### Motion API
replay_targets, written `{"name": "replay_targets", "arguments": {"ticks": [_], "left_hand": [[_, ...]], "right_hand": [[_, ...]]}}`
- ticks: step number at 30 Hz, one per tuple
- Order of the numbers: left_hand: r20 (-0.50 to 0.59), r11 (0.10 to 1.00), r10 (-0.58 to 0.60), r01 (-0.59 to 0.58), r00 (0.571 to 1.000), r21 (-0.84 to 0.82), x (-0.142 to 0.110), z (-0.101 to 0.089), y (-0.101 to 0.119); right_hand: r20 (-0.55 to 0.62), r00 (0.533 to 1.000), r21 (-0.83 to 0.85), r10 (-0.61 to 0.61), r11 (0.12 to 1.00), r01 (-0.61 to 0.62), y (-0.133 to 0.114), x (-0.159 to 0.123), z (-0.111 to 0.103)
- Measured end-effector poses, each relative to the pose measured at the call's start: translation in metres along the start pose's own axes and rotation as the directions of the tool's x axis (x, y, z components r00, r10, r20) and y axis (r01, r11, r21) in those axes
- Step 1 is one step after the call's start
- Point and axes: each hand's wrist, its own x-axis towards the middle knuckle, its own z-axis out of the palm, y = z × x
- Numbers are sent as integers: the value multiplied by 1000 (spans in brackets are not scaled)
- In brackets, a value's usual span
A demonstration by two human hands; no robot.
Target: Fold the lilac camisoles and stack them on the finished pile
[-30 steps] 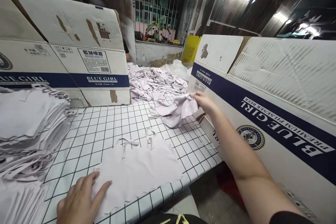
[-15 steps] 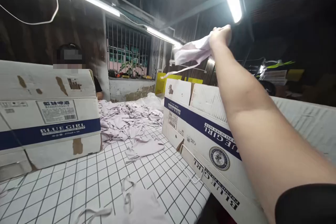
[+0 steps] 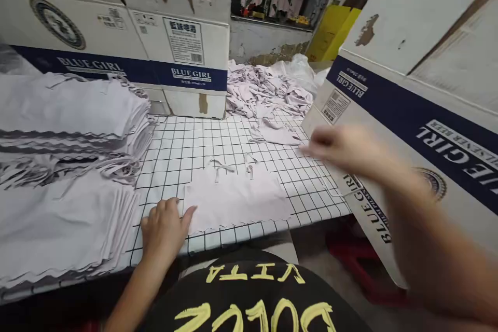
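Note:
A pale lilac strappy top (image 3: pixel 237 199) lies flat near the front edge of the table, its thin straps pointing away from me. My left hand (image 3: pixel 165 223) rests at its left side, fingers on the table and thumb apart, touching the fabric's edge. Above the table, close to the box on the right, is my right hand (image 3: pixel 334 145), smeared by motion; no garment shows in it. Another crumpled lilac piece (image 3: pixel 276 132) sits on the tabletop beyond. To the left, folded lilac tops are piled in a lower stack (image 3: pixel 58 223) and a higher stack (image 3: pixel 66 104).
White and blue cartons stand at the back left (image 3: pixel 187 72) and right (image 3: pixel 404 83). Between them is a heap of loose lilac garments (image 3: pixel 268 88) with clear plastic behind. The table has a grid-patterned cover (image 3: pixel 187 140). A red stool (image 3: pixel 365 270) is below on the right.
My right hand has come down from above the right carton, and the garment it held is no longer in view. The view has tilted down, bringing my left hand and the stacks into sight.

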Motion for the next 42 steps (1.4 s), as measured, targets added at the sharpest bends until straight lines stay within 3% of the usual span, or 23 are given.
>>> {"name": "replay_targets", "arguments": {"ticks": [1,2,4,5,7,9,10,12,14,15,16,18,20,23,26,29,30,32,37,39,42], "left_hand": [[7,1000,-10,11,1000,-14,-1,-2,1],[15,999,-13,13,1000,-32,-1,-2,2],[34,997,7,-4,999,-81,1,-2,4],[39,994,25,-21,999,-108,2,-1,6],[24,982,45,-39,999,-184,4,0,10],[34,923,9,4,999,-384,4,-2,12],[77,835,-17,57,997,-548,3,-6,13],[216,485,0,189,976,-854,1,-22,9],[311,106,97,301,945,-948,-2,-50,-1],[329,-21,148,335,933,-942,-2,-67,-9],[329,-102,186,351,926,-931,-3,-85,-18],[292,-175,212,330,933,-928,0,-122,-40],[209,-170,190,242,959,-955,8,-158,-67],[115,-65,105,122,988,-990,27,-209,-116],[63,41,-77,66,995,-997,48,-252,-172],[22,193,-279,78,960,-978,56,-273,-230],[31,254,-322,118,946,-960,55,-272,-248],[90,362,-385,240,918,-901,49,-257,-281],[284,533,-493,544,822,-649,22,-176,-330],[284,589,-526,585,801,-558,12,-153,-338],[235,643,-560,595,795,-482,5,-145,-334]], "right_hand": [[75,990,-39,118,993,-115,-4,-10,19],[137,952,-97,274,960,-262,-6,-19,38],[201,814,-191,545,837,-513,-8,-37,71],[207,765,-197,610,792,-578,-9,-45,83],[199,747,-109,634,772,-626,-11,-55,98],[222,721,113,656,717,-687,-17,-57,96],[249,703,275,666,647,-711,-21,-56,89],[333,689,587,644,430,-686,-32,-48,68],[378,700,759,606,230,-609,-43,-35,43],[381,700,798,604,167,-578,-48,-25,31],[372,694,828,616,119,-549,-53,-13,21],[360,680,866,639,43,-498,-63,20,10],[387,668,878,635,-34,-477,-82,63,10],[449,687,869,572,-101,-484,-131,131,23],[461,775,876,433,-83,-475,-190,184,44],[479,861,876,171,-31,-481,-239,207,81],[501,861,865,82,-12,-502,-251,206,98],[582,812,813,-36,17,-582,-269,195,139],[779,622,627,-76,71,-776,-281,141,239],[805,588,594,-84,122,-795,-280,126,259],[797,593,604,-112,180,-777,-283,117,269]]}}
